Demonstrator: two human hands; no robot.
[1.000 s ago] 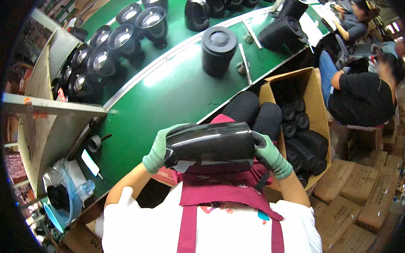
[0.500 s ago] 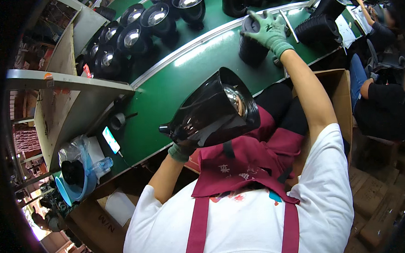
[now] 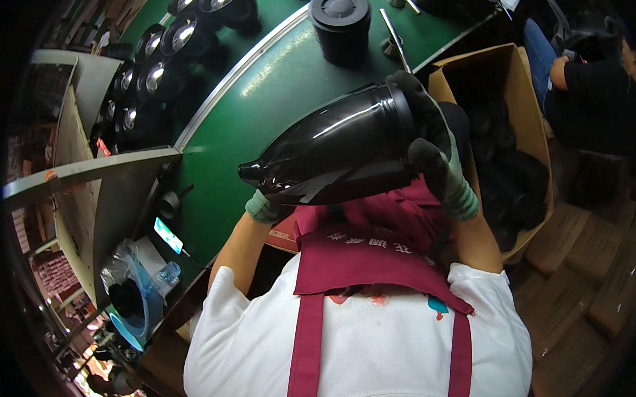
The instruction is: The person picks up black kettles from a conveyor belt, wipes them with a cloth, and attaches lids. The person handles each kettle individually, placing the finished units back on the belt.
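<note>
A glossy black bullet-shaped lamp housing (image 3: pixel 330 145) lies sideways above my lap, its narrow tip to the left. My left hand (image 3: pixel 265 209), in a green glove, supports it from underneath; its fingers are hidden behind the housing. My right hand (image 3: pixel 432 140), gloved with a dark palm, grips the wide right end, thumb below and fingers over the rim. A ridged black ring or lid edge shows at that end; whether it is a separate piece I cannot tell. Beyond stands a stack of round black lids (image 3: pixel 341 27) on the green table.
Several black housings with shiny insides (image 3: pixel 183 34) stand at the far left. To my right is a cardboard box (image 3: pixel 529 83) of black parts. A lit phone (image 3: pixel 168 235), a blue basin (image 3: pixel 147 305) and a grey shelf (image 3: pixel 111 165) are on the left. Another person (image 3: pixel 598 108) sits far right.
My right hand has left the lid stack and come back to the housing's wide end. The housing has turned, so its reflective inside no longer shows. The view has shifted too.
</note>
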